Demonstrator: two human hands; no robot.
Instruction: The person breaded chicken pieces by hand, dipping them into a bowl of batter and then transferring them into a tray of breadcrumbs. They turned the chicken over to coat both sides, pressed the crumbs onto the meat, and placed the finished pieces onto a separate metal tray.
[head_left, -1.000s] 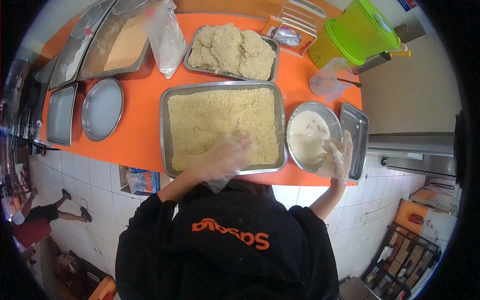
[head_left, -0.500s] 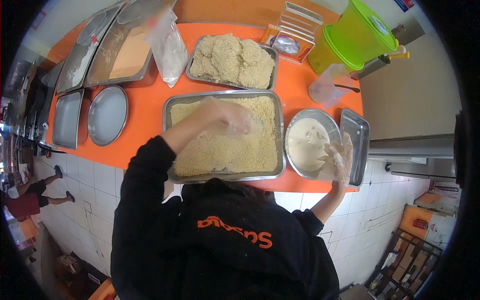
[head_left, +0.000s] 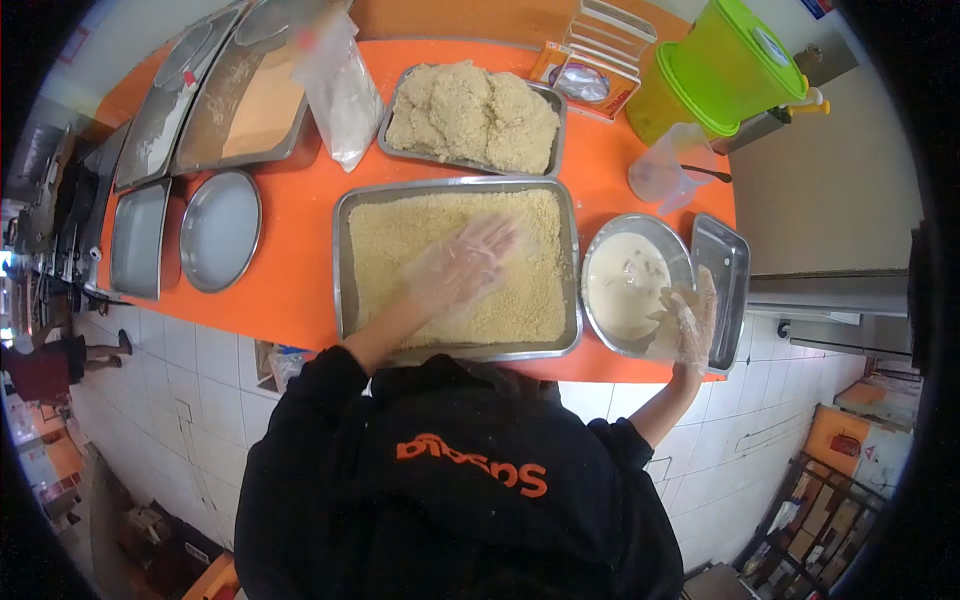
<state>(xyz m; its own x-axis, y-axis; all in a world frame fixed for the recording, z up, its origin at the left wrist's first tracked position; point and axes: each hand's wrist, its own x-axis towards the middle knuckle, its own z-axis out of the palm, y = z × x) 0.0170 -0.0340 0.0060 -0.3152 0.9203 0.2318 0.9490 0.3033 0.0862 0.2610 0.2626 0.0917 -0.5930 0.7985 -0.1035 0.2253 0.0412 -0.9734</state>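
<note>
A person in a black hooded top with orange lettering [head_left: 470,475] is standing nearest the camera, leaning over a long orange counter [head_left: 300,260].

The left hand [head_left: 462,265], covered by a thin clear plastic glove, is lying open with its fingers spread, pressing flat on the pale breadcrumbs filling the large rectangular steel tray [head_left: 345,262]. This tray is sitting at the near edge of the counter, right in front of the person.

The right hand [head_left: 690,318], also gloved in clear plastic, is hanging with loosely open fingers at the near rim of the round steel bowl of creamy white batter [head_left: 628,280], which is standing just to the right of the crumb tray. It is gripping nothing that can be seen. A small empty rectangular steel pan [head_left: 722,280] is touching the bowl on the side away from the crumb tray.

Beyond the crumb tray, a second steel tray piled with breaded pieces [head_left: 472,110] is sitting near it. To the left of the crumb tray, a round steel plate [head_left: 220,230] and a small rectangular steel pan [head_left: 135,240] are lying side by side. Farther off, a clear plastic bag [head_left: 335,85], a clear plastic measuring jug [head_left: 665,165] and a lime-green lidded container [head_left: 715,70] are standing along the far edge.
</note>
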